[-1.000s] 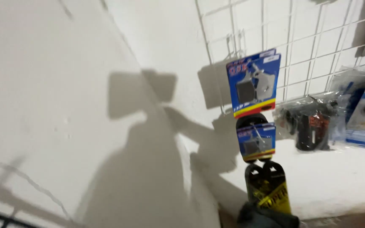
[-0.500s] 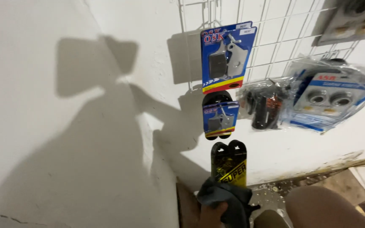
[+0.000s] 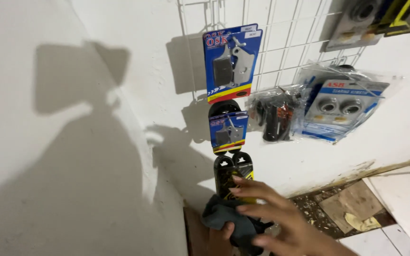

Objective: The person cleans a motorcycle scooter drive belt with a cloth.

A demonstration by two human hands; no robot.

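My right hand (image 3: 281, 223) reaches in from the bottom right with its fingers spread. Its fingertips touch a dark grey cloth (image 3: 221, 215) and the lower edge of a black and yellow hanging pack (image 3: 231, 173). My left hand (image 3: 214, 239) sits mostly hidden under the cloth at the bottom edge and grips it, with only a thumb and part of the palm showing. Above the black pack hang a small blue blister card (image 3: 228, 130) and a larger blue blister card (image 3: 231, 61) holding grey metal parts.
A white wire grid (image 3: 285, 28) on the white wall carries the hanging packs. To the right hang a clear bag of black parts (image 3: 276, 114) and a blue and white bag with round metal parts (image 3: 340, 106). Debris and wood scraps (image 3: 352, 204) lie by a white board (image 3: 404, 194).
The view has dropped and shifted right, so the wall packs sit higher in frame. My right hand has come into view over the cloth, which was earlier seen only at the bottom edge.
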